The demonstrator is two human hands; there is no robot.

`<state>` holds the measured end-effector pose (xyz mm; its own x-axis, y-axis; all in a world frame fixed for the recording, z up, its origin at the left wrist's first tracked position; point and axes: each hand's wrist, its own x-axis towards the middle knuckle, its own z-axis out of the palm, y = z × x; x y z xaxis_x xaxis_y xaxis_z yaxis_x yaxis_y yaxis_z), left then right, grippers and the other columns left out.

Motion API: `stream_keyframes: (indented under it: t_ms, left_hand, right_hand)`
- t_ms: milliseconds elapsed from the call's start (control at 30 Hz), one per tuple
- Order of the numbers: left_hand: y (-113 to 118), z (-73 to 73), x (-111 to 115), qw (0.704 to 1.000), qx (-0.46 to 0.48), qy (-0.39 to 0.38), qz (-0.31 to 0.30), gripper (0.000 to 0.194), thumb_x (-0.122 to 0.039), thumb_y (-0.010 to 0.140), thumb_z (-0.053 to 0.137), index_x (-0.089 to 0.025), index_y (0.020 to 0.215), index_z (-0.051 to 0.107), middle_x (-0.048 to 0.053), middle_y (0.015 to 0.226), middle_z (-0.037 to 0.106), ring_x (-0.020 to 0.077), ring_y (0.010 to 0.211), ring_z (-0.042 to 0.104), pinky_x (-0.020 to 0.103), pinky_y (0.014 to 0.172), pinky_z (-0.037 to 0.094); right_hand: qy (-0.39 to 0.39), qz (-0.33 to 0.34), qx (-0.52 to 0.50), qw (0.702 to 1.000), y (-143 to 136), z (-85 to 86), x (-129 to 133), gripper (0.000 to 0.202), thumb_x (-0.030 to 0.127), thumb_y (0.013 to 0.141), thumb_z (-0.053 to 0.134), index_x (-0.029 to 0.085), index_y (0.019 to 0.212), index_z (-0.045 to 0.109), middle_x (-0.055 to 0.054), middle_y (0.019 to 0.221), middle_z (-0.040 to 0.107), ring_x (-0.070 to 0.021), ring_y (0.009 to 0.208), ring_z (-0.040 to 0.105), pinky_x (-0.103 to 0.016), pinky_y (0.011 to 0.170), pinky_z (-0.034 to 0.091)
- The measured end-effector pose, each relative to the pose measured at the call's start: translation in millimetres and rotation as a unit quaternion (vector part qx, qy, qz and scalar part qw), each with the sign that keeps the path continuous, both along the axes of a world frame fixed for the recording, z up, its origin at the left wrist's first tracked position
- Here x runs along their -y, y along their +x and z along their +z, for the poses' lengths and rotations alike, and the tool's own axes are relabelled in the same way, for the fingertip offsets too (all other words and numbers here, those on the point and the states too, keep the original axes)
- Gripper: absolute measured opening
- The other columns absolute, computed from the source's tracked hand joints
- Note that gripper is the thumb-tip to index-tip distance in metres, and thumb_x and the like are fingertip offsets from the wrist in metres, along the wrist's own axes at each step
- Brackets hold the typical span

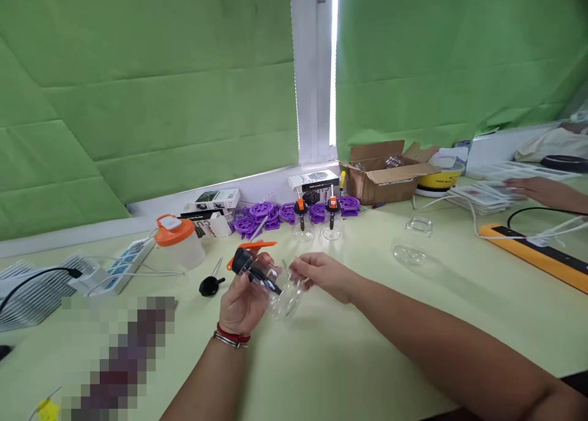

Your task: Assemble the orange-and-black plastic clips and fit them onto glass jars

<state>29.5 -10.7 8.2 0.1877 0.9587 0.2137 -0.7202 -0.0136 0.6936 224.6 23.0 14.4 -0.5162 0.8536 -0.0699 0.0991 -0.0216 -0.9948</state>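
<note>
Between the two hands, just above the near part of the table (349, 372), a clear bottle (290, 298) lies tilted. Its long axis runs from the black cap (239, 260), up and to the left, to the clear end, down and to the right. The left hand (241, 307) is wrapped around the bottle close to the cap and is nearer to it; the right hand (324, 276) is at the clear end, fingers bent and gathered. Whether these pinch the rim or something thin beside it cannot be told, owing to blur. Left fingers partly hidden behind the bottle. An orange strip (260, 245) shows by the cap; its attachment is unclear. Beyond, to the left, a loose black lid (210, 287) rests on the table; farther off stand two capped bottles (333, 230). Lower left is obscured by pixelation.
</note>
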Motion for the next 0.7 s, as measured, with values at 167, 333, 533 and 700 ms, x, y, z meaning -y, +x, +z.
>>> stream_keyframes:
  t_ms: [167, 333, 533, 700]
  left_hand:
    - [9.4, 5.0, 8.0, 0.993, -0.109, 0.042, -0.008, 0.054, -0.034, 0.068, 0.074, -0.024, 0.118, 0.057, 0.008, 0.121, 0.058, 0.0283, 0.116, 0.051, 0.044, 0.100, 0.039]
    - [5.1, 2.8, 5.9, 0.951, -0.278, 0.119, 0.057, 0.046, -0.034, 0.069, 0.072, -0.018, 0.111, 0.061, 0.011, 0.113, 0.061, 0.0273, 0.106, 0.055, 0.039, 0.090, 0.044]
    - [6.9, 0.9, 4.0, 0.882, -0.428, 0.065, 0.188, 0.033, -0.045, 0.086, 0.050, -0.016, 0.076, 0.061, 0.000, 0.063, 0.054, 0.0092, 0.051, 0.042, 0.022, 0.046, 0.035]
    - [20.9, 28.0, 10.3, 0.880, -0.440, -0.003, 0.180, 0.038, -0.044, 0.085, 0.047, -0.019, 0.059, 0.058, -0.002, 0.048, 0.044, 0.0105, 0.043, 0.038, 0.022, 0.041, 0.033]
  right_hand:
    - [-0.278, 0.111, -0.244, 0.922, 7.9, -0.1, 46.2, 0.059, 0.072, 0.076, 0.045, 0.022, 0.108, 0.046, -0.005, 0.088, 0.063, -0.0216, 0.077, 0.065, -0.039, 0.069, 0.050]
    - [-0.247, -0.005, -0.195, 0.949, 19.1, -0.3, 45.0, 0.049, 0.059, 0.073, 0.059, 0.022, 0.102, 0.045, 0.001, 0.074, 0.059, -0.0139, 0.055, 0.060, -0.021, 0.044, 0.041]
    - [-0.105, -0.043, -0.082, 0.990, 24.1, 2.2, 41.2, 0.050, 0.063, 0.076, 0.054, 0.020, 0.100, 0.046, 0.001, 0.079, 0.055, -0.0091, 0.054, 0.054, -0.018, 0.040, 0.031]
    - [0.283, -0.067, 0.069, 0.954, 32.2, 6.0, 44.2, 0.067, 0.051, 0.067, 0.071, 0.024, 0.123, 0.043, -0.010, 0.117, 0.053, -0.0240, 0.102, 0.055, -0.038, 0.084, 0.047]
